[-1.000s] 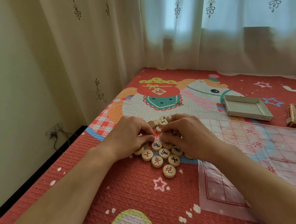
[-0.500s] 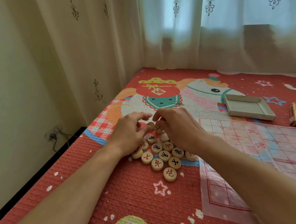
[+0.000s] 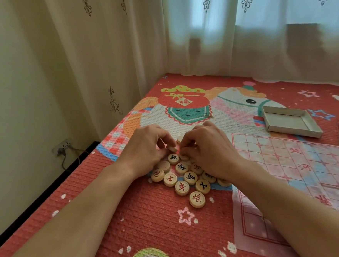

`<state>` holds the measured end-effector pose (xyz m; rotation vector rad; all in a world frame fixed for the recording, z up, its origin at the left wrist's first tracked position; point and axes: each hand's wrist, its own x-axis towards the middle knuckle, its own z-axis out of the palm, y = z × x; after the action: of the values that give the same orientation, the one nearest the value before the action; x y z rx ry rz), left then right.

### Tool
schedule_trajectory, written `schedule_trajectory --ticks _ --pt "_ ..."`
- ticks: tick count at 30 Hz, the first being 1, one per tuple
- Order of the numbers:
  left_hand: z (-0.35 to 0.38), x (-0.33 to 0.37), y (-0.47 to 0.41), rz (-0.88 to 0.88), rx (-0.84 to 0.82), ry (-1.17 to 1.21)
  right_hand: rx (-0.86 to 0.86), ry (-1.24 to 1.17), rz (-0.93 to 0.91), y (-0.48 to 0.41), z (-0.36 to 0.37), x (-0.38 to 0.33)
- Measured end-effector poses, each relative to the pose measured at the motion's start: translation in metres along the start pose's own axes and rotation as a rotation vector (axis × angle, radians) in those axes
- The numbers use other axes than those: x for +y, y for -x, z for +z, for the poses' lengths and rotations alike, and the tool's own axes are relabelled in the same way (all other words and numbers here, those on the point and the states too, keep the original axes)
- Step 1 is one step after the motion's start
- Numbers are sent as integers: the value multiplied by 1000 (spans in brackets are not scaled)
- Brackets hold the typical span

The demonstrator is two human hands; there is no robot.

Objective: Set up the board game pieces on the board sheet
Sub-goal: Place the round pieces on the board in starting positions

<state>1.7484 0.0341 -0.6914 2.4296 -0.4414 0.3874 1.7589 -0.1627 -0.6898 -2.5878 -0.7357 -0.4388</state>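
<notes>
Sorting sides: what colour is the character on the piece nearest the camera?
Red, on the nearest piece; head view.

Head-worn, forward-down, close over pieces

Soft daylight came through the sheer curtains at the top right, where the window patches glowed pale blue-white. The wall on the left sat dimmer and yellowish. Shadows were faint and diffuse, only a soft darkening on the mat under the left hand and right hand. A sheen washed out the print on the board sheet. Wide-angle bending curved the curtain folds near the edges. Detail was slightly soft, yet the characters on the pieces were legible.
</notes>
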Motion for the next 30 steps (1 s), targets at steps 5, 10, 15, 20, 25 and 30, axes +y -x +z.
schedule_trajectory --ticks 5,10,15,20,25,30 --pt "-10 -4 0 28 -106 -49 -21 9 27 -3 -10 7" --pt "-3 1 2 86 -36 -58 -232 66 -7 -5 -31 10" --pt "10 10 3 144 -34 -40 -275 129 -59 -5 -35 8" --pt "17 12 0 126 -86 -79 -312 103 -81 -5 -35 8" --pt "15 14 2 134 -142 -144 -235 -16 -48 -7 -32 10" --pt "10 16 4 157 -122 -206 -224 -48 -54 -6 -34 9"
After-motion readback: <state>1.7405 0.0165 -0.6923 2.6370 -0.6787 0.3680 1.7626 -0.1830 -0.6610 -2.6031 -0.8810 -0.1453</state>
